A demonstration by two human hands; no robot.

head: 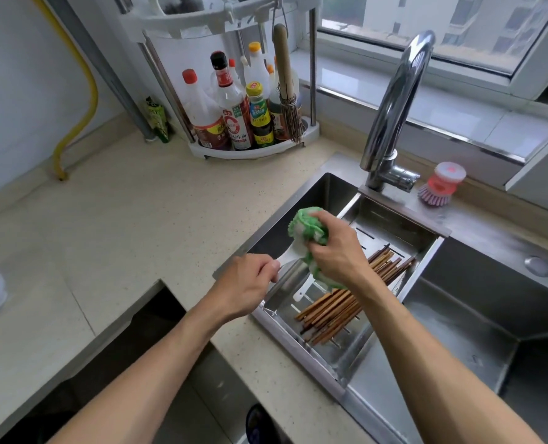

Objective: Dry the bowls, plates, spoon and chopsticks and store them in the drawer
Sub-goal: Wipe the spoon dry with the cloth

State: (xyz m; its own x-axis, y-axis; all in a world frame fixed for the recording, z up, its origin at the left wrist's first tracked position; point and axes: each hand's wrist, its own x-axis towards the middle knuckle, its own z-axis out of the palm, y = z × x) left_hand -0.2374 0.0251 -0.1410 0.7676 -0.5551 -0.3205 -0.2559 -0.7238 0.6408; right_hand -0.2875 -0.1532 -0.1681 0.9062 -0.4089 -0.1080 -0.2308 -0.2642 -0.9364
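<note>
**Drying a spoon over the sink**

Head camera, looking down at a kitchen corner: two bare forearms reach over a steel sink [490, 315]. The left hand [247, 285] has its fingers curled around the handle end of a white spoon [288, 262], pinching it. The right hand [333, 248] grips a green and white cloth [308, 232] bunched around the spoon's far end; the bowl of the spoon appears to be wrapped inside the cloth, though it is hidden. Below the hands, a metal drain tray [391, 225] sits across the sink and holds a bundle of brown chopsticks [340, 302] lying flat. A tall chrome tap [394, 107] rises behind the tray, with a pink dish brush [439, 184] beside it. On the pale counter [122, 225], a corner rack [253, 145] holds sauce bottles [231, 113].
</note>
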